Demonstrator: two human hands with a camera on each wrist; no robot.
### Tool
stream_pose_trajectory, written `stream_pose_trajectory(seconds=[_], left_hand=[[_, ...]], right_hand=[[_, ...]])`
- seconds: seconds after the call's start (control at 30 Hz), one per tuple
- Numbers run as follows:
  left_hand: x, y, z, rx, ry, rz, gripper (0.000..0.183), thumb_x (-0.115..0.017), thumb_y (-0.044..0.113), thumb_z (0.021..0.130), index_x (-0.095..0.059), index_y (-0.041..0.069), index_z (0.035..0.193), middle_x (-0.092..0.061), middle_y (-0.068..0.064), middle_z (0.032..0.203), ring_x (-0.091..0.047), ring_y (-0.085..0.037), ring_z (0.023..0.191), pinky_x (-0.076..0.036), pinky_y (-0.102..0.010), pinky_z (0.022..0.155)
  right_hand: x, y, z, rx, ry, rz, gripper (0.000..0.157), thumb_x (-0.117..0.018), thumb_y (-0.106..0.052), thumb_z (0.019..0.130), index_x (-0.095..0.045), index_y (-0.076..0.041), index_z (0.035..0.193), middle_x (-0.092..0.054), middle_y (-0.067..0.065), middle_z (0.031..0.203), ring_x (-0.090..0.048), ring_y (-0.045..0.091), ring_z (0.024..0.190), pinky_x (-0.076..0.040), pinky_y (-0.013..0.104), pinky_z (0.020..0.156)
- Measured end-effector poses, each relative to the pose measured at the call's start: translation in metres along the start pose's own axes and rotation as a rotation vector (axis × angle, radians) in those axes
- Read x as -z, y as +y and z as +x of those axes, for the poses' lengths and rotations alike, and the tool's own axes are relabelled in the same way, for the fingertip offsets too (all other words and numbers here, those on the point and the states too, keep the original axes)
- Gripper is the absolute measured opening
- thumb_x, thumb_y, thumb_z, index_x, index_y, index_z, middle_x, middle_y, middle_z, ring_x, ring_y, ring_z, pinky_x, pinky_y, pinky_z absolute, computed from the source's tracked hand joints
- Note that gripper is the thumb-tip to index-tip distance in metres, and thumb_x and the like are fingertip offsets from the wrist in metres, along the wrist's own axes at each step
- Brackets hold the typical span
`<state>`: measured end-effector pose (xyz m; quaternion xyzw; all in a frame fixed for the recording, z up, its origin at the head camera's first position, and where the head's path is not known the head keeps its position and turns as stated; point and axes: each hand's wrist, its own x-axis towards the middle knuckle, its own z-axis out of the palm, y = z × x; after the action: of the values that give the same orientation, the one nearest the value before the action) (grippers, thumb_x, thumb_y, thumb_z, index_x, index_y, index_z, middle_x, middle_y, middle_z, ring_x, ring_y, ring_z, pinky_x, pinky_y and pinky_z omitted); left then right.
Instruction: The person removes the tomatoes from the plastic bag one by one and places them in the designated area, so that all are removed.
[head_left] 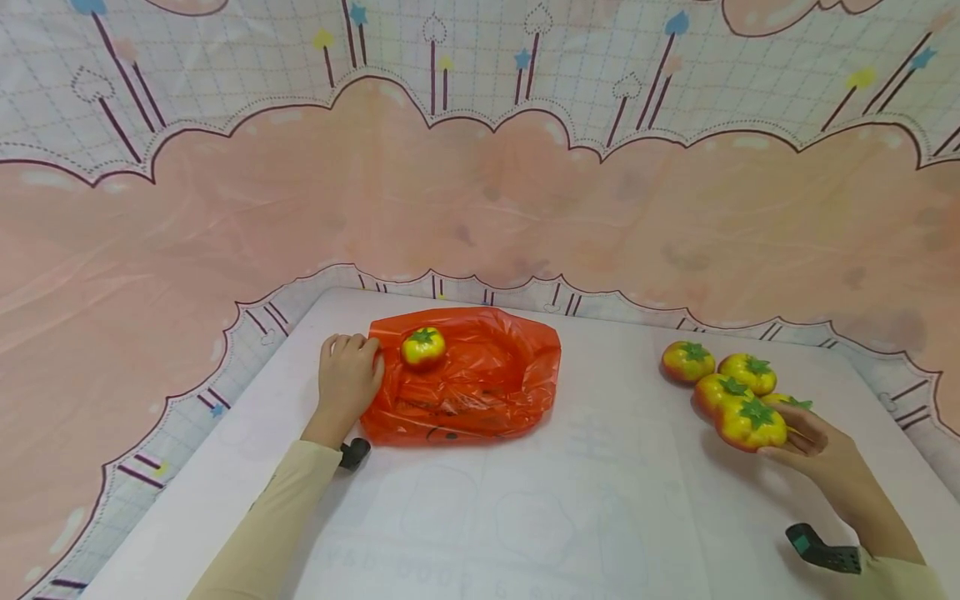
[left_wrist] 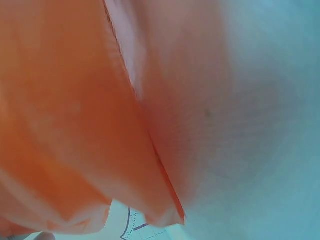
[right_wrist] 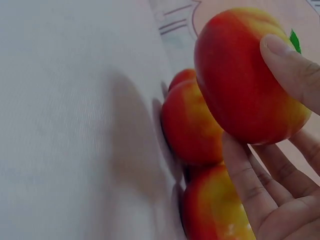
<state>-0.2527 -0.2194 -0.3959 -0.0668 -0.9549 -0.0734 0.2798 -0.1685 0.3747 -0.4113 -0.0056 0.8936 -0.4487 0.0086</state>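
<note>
My right hand (head_left: 817, 442) holds a red-and-yellow tomato (head_left: 751, 423) with a green star-shaped top. In the right wrist view, the thumb (right_wrist: 290, 62) lies across that tomato (right_wrist: 235, 75) and the fingers are beneath it, above the white surface. Right behind it sit several similar tomatoes (head_left: 687, 362) in a cluster. On the left, my left hand (head_left: 348, 375) grips the left edge of a red plastic bag (head_left: 480, 400) lying spread and crumpled. One tomato (head_left: 423, 347) rests on the bag near that hand. Close and blurred, the bag (left_wrist: 65, 120) fills much of the left wrist view.
The white table (head_left: 600, 500) carries faint printed marks. Behind it and along both sides hangs a pink cloth (head_left: 480, 200) with cloud edges and candle drawings. A dark wrist device (head_left: 823, 550) sits at the right sleeve, another (head_left: 356, 454) at the left.
</note>
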Motion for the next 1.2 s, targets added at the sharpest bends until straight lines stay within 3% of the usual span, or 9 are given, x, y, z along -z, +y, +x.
stream_pose_trajectory(seconds=[0.07,0.13,0.2,0.23,0.3,0.43,0.67,0.8,1.2], left_hand=[[0.0,0.0,0.0,0.001,-0.001,0.0,0.016,-0.062,0.014,0.086,-0.065,0.0,0.094,-0.065,-0.02,0.092,-0.056,-0.037,0.094,-0.037,-0.053,0.101],[-0.001,0.0,0.0,0.002,-0.002,-0.002,0.016,-0.062,0.014,0.086,-0.065,0.0,0.094,-0.065,-0.02,0.092,-0.056,-0.037,0.095,-0.037,-0.053,0.101],[-0.001,0.0,0.0,0.001,-0.004,-0.004,0.016,-0.061,0.014,0.086,-0.065,0.0,0.094,-0.065,-0.02,0.092,-0.056,-0.037,0.095,-0.037,-0.053,0.101],[-0.001,0.0,0.0,0.002,-0.006,-0.005,0.016,-0.061,0.014,0.086,-0.065,0.001,0.094,-0.065,-0.02,0.092,-0.056,-0.037,0.095,-0.037,-0.053,0.101],[-0.002,-0.001,0.0,0.004,-0.012,-0.007,0.016,-0.061,0.014,0.087,-0.065,0.0,0.095,-0.065,-0.02,0.093,-0.056,-0.037,0.095,-0.037,-0.054,0.101],[-0.001,-0.001,0.0,0.01,-0.022,-0.009,0.017,-0.06,0.015,0.087,-0.065,0.001,0.096,-0.065,-0.02,0.094,-0.055,-0.037,0.096,-0.036,-0.054,0.102],[-0.002,-0.001,0.0,0.011,-0.021,-0.011,0.017,-0.06,0.015,0.088,-0.064,0.001,0.096,-0.064,-0.02,0.094,-0.055,-0.037,0.096,-0.036,-0.055,0.102],[-0.003,-0.001,0.001,0.01,-0.017,-0.014,0.017,-0.06,0.015,0.088,-0.064,0.001,0.095,-0.064,-0.02,0.093,-0.055,-0.037,0.096,-0.036,-0.055,0.102],[-0.003,-0.002,0.001,0.016,-0.024,-0.02,0.017,-0.06,0.015,0.088,-0.065,0.0,0.096,-0.064,-0.02,0.094,-0.055,-0.037,0.096,-0.036,-0.054,0.102]], right_hand=[[0.003,0.004,-0.001,-0.033,-0.01,-0.021,0.053,-0.062,-0.023,0.09,-0.038,-0.024,0.137,-0.038,-0.018,0.133,-0.034,-0.03,0.092,-0.042,-0.001,0.073],[0.006,0.006,-0.002,-0.09,-0.036,-0.056,0.06,-0.061,-0.028,0.09,-0.032,-0.021,0.143,-0.035,0.001,0.146,-0.045,-0.015,0.108,-0.043,0.0,0.072],[0.008,0.007,-0.001,-0.146,-0.06,-0.099,0.069,-0.06,-0.034,0.09,-0.026,-0.014,0.147,-0.024,0.024,0.15,-0.046,0.012,0.124,-0.045,0.002,0.073],[0.009,0.007,-0.001,-0.164,-0.076,-0.111,0.074,-0.06,-0.035,0.09,-0.022,-0.009,0.148,-0.018,0.032,0.149,-0.04,0.027,0.13,-0.049,0.008,0.078],[0.011,0.008,-0.001,-0.193,-0.099,-0.13,0.078,-0.059,-0.038,0.09,-0.018,-0.005,0.148,-0.015,0.035,0.148,-0.026,0.052,0.129,-0.052,0.025,0.087],[0.012,0.015,-0.002,-0.208,-0.113,-0.134,0.079,-0.059,-0.039,0.09,-0.019,-0.003,0.148,-0.017,0.036,0.147,-0.025,0.055,0.127,-0.038,0.051,0.095],[0.01,0.022,-0.003,-0.236,-0.117,-0.107,0.082,-0.06,-0.04,0.089,-0.018,-0.004,0.148,-0.017,0.035,0.146,-0.026,0.054,0.127,-0.041,0.05,0.095],[0.007,0.022,-0.004,-0.246,-0.125,-0.085,0.082,-0.062,-0.041,0.088,-0.02,-0.002,0.147,-0.016,0.035,0.147,-0.024,0.055,0.127,-0.036,0.058,0.098],[0.008,0.021,-0.006,-0.25,-0.154,-0.057,0.073,-0.062,-0.032,0.089,-0.022,-0.009,0.146,-0.013,0.038,0.146,-0.023,0.058,0.127,-0.038,0.053,0.096]])
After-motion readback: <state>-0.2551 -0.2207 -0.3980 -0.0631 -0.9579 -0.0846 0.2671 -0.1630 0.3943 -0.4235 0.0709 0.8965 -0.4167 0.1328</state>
